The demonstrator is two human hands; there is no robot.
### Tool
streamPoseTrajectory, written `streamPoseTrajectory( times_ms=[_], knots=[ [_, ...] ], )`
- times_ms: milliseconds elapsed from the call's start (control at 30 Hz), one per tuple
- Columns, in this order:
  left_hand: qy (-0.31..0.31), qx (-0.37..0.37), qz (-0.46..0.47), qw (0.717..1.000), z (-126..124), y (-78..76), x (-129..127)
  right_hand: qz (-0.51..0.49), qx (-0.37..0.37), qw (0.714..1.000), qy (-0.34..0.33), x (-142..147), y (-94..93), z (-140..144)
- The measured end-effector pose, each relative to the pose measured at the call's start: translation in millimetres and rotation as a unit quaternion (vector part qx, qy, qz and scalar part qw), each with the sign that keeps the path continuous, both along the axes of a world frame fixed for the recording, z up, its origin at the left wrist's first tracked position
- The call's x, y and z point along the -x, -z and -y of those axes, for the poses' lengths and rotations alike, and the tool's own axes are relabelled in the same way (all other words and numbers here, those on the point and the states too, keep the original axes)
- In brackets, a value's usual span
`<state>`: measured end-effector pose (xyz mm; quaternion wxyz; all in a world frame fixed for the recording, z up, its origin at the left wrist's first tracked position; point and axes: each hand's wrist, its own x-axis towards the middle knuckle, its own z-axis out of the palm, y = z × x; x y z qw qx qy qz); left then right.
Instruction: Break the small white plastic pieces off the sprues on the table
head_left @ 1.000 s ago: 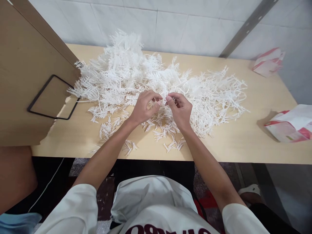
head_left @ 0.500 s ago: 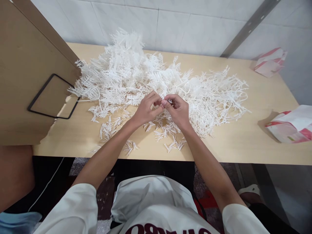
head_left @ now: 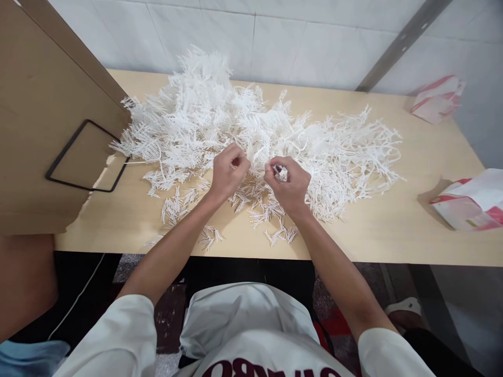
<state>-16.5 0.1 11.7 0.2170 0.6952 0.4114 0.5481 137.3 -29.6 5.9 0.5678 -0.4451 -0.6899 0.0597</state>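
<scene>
A: Head view, centre of frame. Left hand (head_left: 228, 175) curled, fingertips pinched shut on a white plastic sprig (head_left: 251, 155) at the near edge of the big pile of white plastic sprigs (head_left: 243, 125).

B: And the right hand (head_left: 288, 183)?

A: Just right of centre, fingers closed together on a small white piece; cannot tell exactly which piece. The two hands sit near each other, a small gap between them.

B: Where does the pile lie?

A: On the pale wooden table (head_left: 393, 230), spreading from upper left to right of centre. Loose short bits (head_left: 208, 236) lie scattered below the hands, near the table's front edge.

B: Edges of the frame?

A: Brown board with a black rectangular outline (head_left: 84, 157), left. Red-and-white bag (head_left: 469, 201) at the right edge, a second one (head_left: 438, 99) upper right.
</scene>
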Motion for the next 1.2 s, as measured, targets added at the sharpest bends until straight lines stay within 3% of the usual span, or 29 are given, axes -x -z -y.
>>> streamPoseTrajectory(
  times_ms=[100,233,433,533,667,767,933,1033,1200],
  knots=[
    [0.059,0.017,0.004,0.998,-2.6,-4.5,6.3,-0.087,0.080,0.993,0.003,-1.4,-1.7,-2.0],
    [0.156,0.008,-0.049,0.987,0.3,-5.7,6.2,-0.184,0.152,0.970,-0.047,-3.5,-1.9,-6.6],
    [0.107,-0.048,-0.181,0.976,0.3,1.8,0.5,-0.195,0.176,0.963,-0.054,-3.7,-1.4,-8.9],
    [0.085,-0.070,-0.241,0.964,0.1,5.9,0.0,-0.142,0.167,0.975,-0.047,-2.7,0.0,-8.1],
    [0.033,-0.105,-0.306,0.946,0.6,9.1,0.8,0.013,0.083,0.996,-0.031,-2.0,4.8,-6.8],
    [0.034,-0.116,-0.337,0.934,-0.4,10.8,2.6,0.097,0.023,0.995,-0.016,-2.8,8.7,-7.4],
    [0.043,-0.155,-0.390,0.907,1.8,15.0,2.0,0.157,-0.010,0.988,-0.003,-8.0,11.7,-11.2],
    [0.053,-0.169,-0.385,0.906,5.8,14.4,0.0,0.086,0.008,0.996,0.013,-10.0,11.1,-13.2],
    [0.042,-0.101,-0.329,0.938,8.5,4.0,0.7,-0.118,0.156,0.980,-0.039,-8.8,5.9,-14.6]
  ],
)
